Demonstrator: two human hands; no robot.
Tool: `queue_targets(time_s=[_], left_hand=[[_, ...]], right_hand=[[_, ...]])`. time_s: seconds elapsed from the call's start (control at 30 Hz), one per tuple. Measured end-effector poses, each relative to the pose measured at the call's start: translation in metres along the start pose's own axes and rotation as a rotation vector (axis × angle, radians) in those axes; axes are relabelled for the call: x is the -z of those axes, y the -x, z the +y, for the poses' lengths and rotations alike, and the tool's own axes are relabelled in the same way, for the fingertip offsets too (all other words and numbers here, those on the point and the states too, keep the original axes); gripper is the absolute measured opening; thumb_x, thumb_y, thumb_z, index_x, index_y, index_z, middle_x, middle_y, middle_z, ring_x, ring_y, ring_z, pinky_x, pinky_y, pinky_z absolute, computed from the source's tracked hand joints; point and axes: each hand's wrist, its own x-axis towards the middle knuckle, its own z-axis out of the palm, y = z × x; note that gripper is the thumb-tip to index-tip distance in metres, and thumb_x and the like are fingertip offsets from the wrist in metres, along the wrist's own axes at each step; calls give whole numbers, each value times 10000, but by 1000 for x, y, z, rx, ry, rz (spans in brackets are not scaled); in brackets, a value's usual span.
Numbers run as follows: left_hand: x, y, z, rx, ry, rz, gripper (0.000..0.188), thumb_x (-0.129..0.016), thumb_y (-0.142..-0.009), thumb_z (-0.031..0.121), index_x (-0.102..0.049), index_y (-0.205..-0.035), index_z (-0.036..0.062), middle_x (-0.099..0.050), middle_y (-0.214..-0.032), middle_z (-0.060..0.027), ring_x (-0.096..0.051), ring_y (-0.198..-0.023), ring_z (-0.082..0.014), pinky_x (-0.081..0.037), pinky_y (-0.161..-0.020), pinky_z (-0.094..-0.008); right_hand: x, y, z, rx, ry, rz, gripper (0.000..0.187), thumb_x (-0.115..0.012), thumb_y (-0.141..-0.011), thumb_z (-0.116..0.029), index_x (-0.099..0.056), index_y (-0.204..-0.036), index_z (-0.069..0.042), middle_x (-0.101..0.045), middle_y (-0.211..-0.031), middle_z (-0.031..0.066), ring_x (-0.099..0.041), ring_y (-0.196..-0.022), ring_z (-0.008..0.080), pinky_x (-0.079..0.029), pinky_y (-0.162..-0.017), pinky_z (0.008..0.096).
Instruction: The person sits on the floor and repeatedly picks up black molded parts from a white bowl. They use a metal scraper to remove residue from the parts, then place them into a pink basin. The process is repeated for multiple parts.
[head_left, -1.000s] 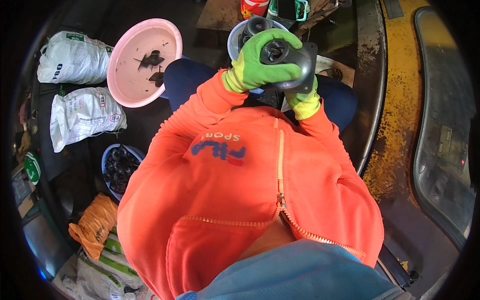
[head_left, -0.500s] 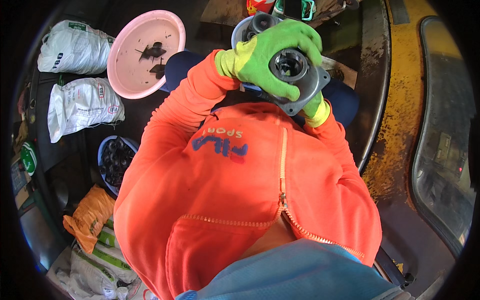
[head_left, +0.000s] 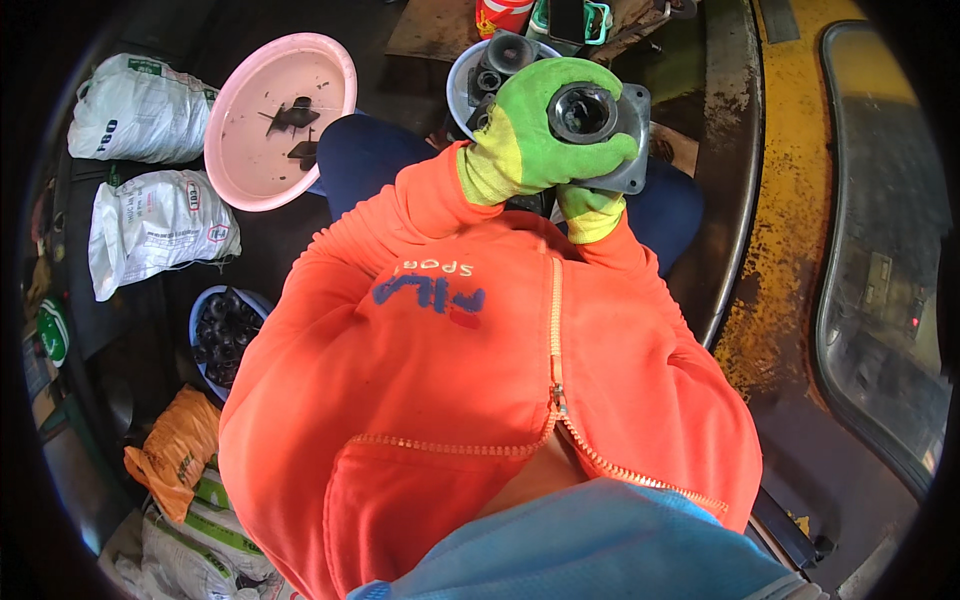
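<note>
Up in front of my chest is a black flanged housing [head_left: 633, 140], with a round collar on top and a square plate with corner holes. My left hand [head_left: 525, 125], in a green glove with a yellow cuff, is closed around the collar, thumb along its near side. Below the plate is my right hand [head_left: 592, 212], in a matching glove; its fingers are hidden by the housing and the left hand. Just beyond my left hand, a light blue basin [head_left: 456, 88] holds more black parts [head_left: 510, 52].
At the left stand a pink basin [head_left: 222, 125] with two dark pieces inside, two white sacks [head_left: 140, 110], a blue basket [head_left: 262, 303] full of black parts and an orange bag [head_left: 178, 445]. A dark ledge and a rusty yellow panel [head_left: 775, 200] with a window run along the right.
The housing has turned in my hands, so its square plate now points more to the right. My right wrist has shifted left beneath it. The whole view has moved slightly.
</note>
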Motion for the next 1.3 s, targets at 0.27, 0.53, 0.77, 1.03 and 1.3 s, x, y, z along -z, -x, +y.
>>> queue_targets(time_s=[0.27,0.53,0.77,1.03,1.3], left_hand=[[17,-12,4,-106,-1,-128,383,-812,-662,141,-678,-1005,35,-669,-1034,-101,-633,-930,-226,-510,-818,-334],[34,-20,1,61,254,-458,376,-816,-663,159,-683,-991,31,-682,-1019,-99,-633,-971,-207,-499,-864,-338],[34,-26,-10,7,243,-510,453,-840,-645,178,-662,-1035,31,-673,-1055,-99,-631,-975,-230,-503,-867,-345],[5,-14,10,-231,-84,-17,466,-886,-612,164,-664,-1003,39,-669,-1011,-109,-617,-892,-246,-515,-771,-365],[31,-21,5,-179,169,-520,415,-839,-643,169,-667,-994,30,-676,-1044,-125,-635,-969,-265,-519,-824,-369]], right_hand=[[15,-15,-21,112,377,-318,435,-742,-778,-119,-577,-1167,-15,-642,-1081,93,-634,-987,204,-524,-831,318],[31,-3,-15,386,649,-524,471,-774,-775,-158,-597,-1198,-47,-645,-1130,93,-632,-1037,233,-518,-886,337],[36,4,-1,-89,308,-345,532,-811,-721,-112,-587,-1196,-24,-640,-1167,107,-637,-1031,224,-514,-887,348],[17,-5,-9,67,247,-105,562,-754,-805,-158,-505,-1284,-4,-615,-1165,122,-616,-1052,217,-502,-889,328],[44,-4,-26,82,291,-596,489,-792,-762,-166,-603,-1195,-40,-639,-1140,96,-632,-1026,213,-523,-877,336]])
